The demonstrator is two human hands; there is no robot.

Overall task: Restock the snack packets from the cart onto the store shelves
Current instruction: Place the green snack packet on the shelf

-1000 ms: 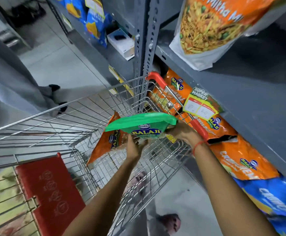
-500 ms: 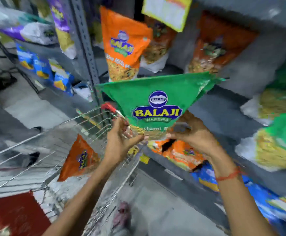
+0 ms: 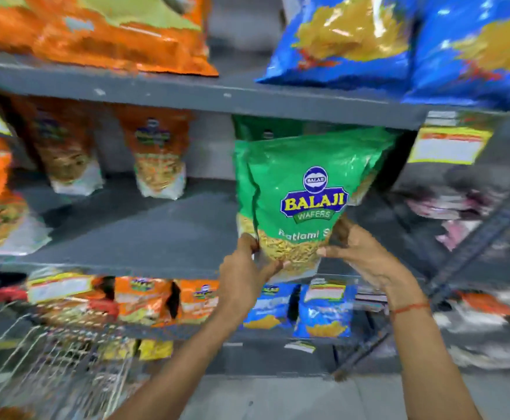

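A green Balaji Wafers snack packet (image 3: pixel 302 189) stands upright at the front of the grey middle shelf (image 3: pixel 132 234). My left hand (image 3: pixel 244 268) grips its lower left corner and my right hand (image 3: pixel 359 256) grips its lower right corner. Another green packet (image 3: pixel 265 128) stands directly behind it, mostly hidden. The wire cart (image 3: pixel 50 353) sits at the lower left, its contents blurred.
Orange packets (image 3: pixel 156 156) stand further left on the same shelf. Orange and blue bags lie on the shelf above (image 3: pixel 338 40). Small blue packets (image 3: pixel 323 310) and orange ones fill the shelf below. A yellow price tag (image 3: pixel 447 144) hangs at the right.
Both hands lifted the green packet out of the cart, turned it upright and carried it up to the middle shelf. The view swung from the cart to the shelves.
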